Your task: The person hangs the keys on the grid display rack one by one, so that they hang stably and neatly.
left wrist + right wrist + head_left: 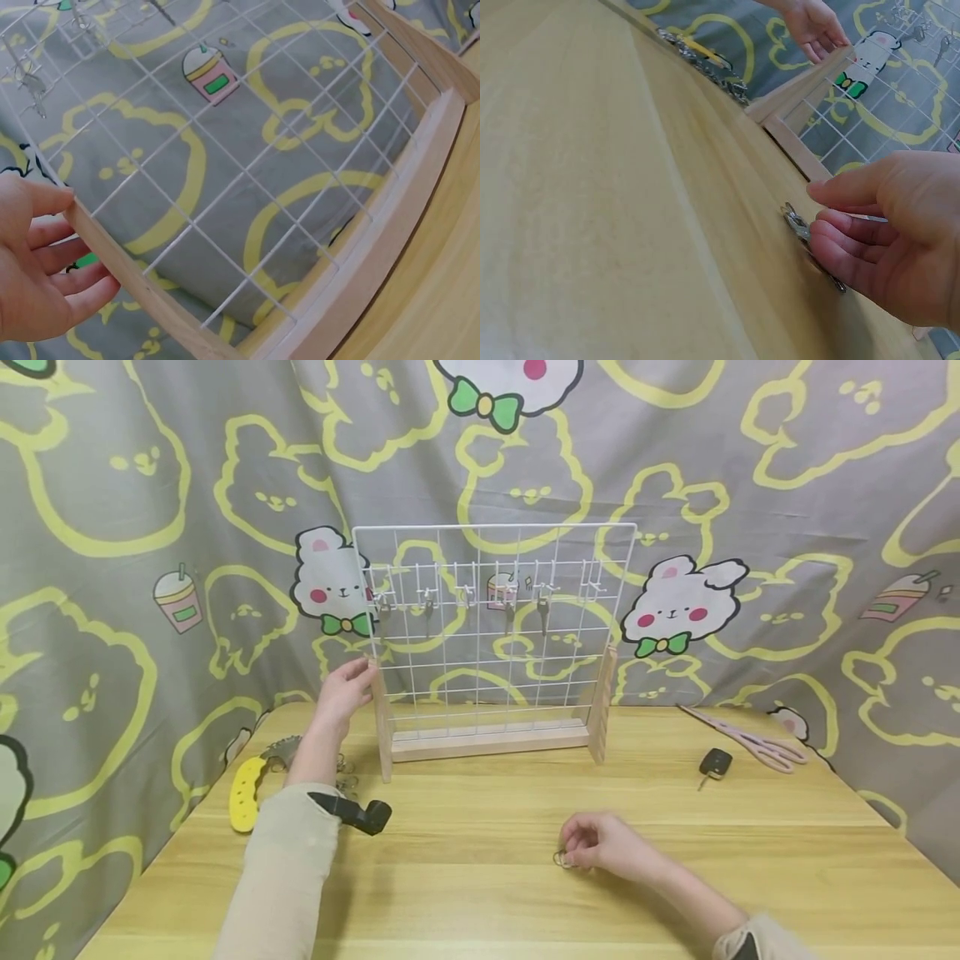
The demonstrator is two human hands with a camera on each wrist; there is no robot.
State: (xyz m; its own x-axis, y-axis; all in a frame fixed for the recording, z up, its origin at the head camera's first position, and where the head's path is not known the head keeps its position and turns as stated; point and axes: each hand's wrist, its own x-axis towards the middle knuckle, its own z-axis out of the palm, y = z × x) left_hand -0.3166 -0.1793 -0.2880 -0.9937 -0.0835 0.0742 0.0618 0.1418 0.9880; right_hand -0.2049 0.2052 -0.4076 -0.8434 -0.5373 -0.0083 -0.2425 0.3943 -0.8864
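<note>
A white wire-grid rack (480, 692) stands upright in a wooden base, with several small hooks in a row and keys (543, 614) hanging from some. My left hand (347, 692) holds the top of the rack's left wooden post (142, 289), thumb on one side and fingers on the other. On the table in front, my right hand (603, 846) is down beside a bunch of metal keys (798, 226). The fingertips (831, 238) are bent against the bunch and partly cover it. A gap shows between the thumb and the fingers. In the head view only a ring peeks out.
Behind my left forearm lie a yellow-handled tool (243, 795) with a grey metal part and several rings (347, 785). At the right are a black car key (716, 763) and pink scissors (750, 741). A patterned curtain (825, 527) hangs behind the wooden table (465, 893).
</note>
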